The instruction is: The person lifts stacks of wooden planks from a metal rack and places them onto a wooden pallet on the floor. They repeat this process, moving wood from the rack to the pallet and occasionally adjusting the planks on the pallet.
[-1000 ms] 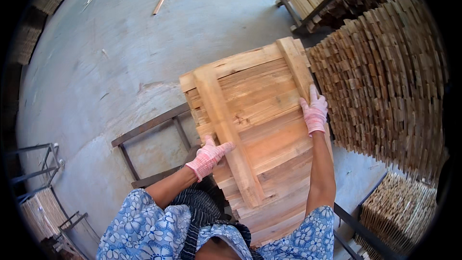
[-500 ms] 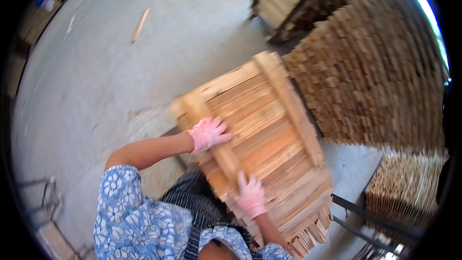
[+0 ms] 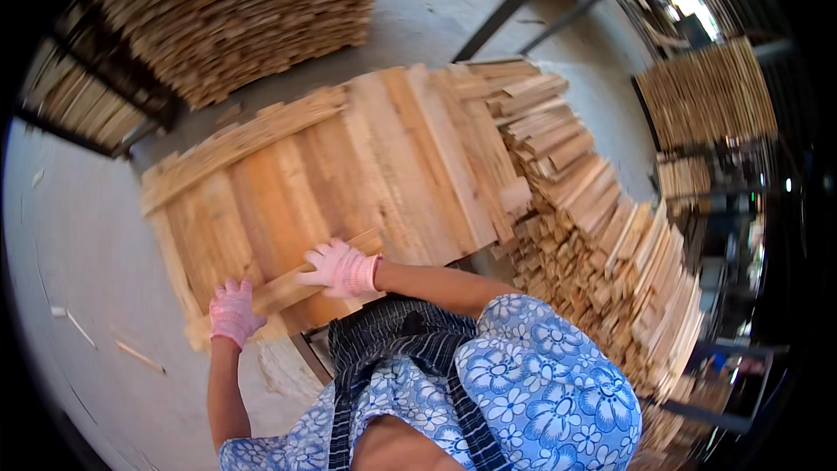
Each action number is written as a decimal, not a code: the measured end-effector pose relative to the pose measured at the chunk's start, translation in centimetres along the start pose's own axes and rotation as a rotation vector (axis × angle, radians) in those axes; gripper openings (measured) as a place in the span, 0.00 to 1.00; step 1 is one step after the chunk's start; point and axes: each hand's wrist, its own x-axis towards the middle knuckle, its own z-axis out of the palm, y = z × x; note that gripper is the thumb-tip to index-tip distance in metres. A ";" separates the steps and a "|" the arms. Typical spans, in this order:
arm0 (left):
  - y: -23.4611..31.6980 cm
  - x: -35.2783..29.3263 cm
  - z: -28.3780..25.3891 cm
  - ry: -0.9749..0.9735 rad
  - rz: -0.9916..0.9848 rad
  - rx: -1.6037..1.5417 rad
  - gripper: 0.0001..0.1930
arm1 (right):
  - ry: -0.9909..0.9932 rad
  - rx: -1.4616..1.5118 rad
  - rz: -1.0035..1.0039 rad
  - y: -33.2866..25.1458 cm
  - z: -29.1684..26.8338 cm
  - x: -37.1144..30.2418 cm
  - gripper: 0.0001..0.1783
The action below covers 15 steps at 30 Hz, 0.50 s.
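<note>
I have the flat panel of nailed pale wooden slats [image 3: 349, 174] at 12 o'clock, on the plank stack. Left hand [image 3: 234, 312] in pink glove curls over its near corner; right hand [image 3: 342, 269] grips the cross batten [image 3: 288, 286]. Best keep both grips firm, panel level.

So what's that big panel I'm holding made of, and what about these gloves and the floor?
The panel looks like raw, unfinished wood: pale boards side by side with visible grain, joined by cross battens. The gloves on the left hand and right hand look like pink knitted fabric with a ribbed cuff, though the fibre can't be told. The floor seems to be bare grey concrete, matte and scuffed.
</note>
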 end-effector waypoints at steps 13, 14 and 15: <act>45.4 9.6 -19.0 0.035 0.931 -0.597 0.36 | 1.195 0.585 1.326 29.8 -1.3 -40.4 0.30; 50.6 11.0 -20.0 -0.055 0.923 -0.554 0.36 | 1.145 0.582 1.482 32.9 -0.1 -44.0 0.33; 55.5 12.9 -21.0 -0.073 0.997 -0.553 0.36 | 1.089 0.446 1.639 36.0 1.1 -46.5 0.36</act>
